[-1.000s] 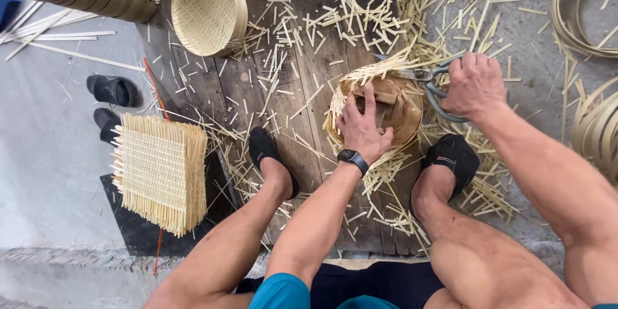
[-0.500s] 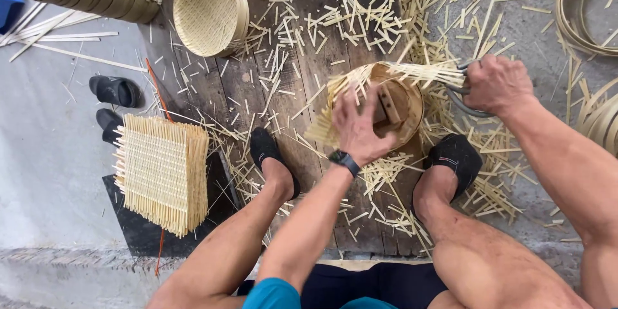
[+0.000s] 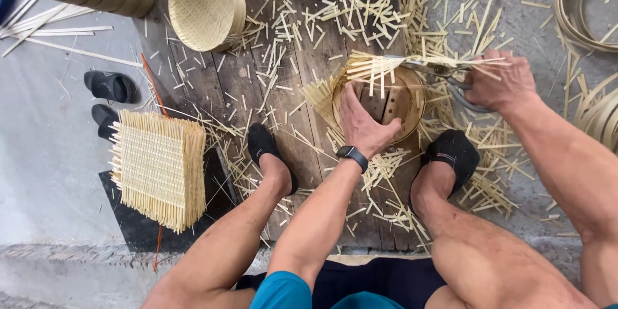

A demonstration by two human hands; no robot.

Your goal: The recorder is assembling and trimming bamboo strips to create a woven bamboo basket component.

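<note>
From where I watch, the biggest thing is the dark plank platform (image 3: 270, 84) on the floor, littered all over with cut bamboo slivers (image 3: 360, 13). At nine o'clock from the work lies a stack of square woven mats (image 3: 158, 167) with bristling ends, at eleven o'clock a finished round woven tray (image 3: 206, 3) leans on its edge, and at three o'clock loose bamboo hoops (image 3: 579, 6) curve along the frame's side. Dead centre, between the two black shoes, sits the round basket frame (image 3: 380, 100) with a woven mat pressed into it, its untrimmed strips (image 3: 380, 67) fanning out past the rim at twelve o'clock. My left hand (image 3: 364, 125) lies flat inside the frame, fingers together and pressing the weave down. My right hand (image 3: 499, 84), at three o'clock of the frame, is wrapped tight around the handles of the metal shears (image 3: 444, 74), whose blades reach toward the rim under the fanned strips; whether the blades are apart I cannot tell. To trim well, I judge the cut should run just outside the hoop, blades level with the rim, so no stub sticks up and no weave is nicked. I would keep the pressing hand well inside the circle, away from the blades, and turn the frame in small steps rather than stretching the shears around it.
</note>
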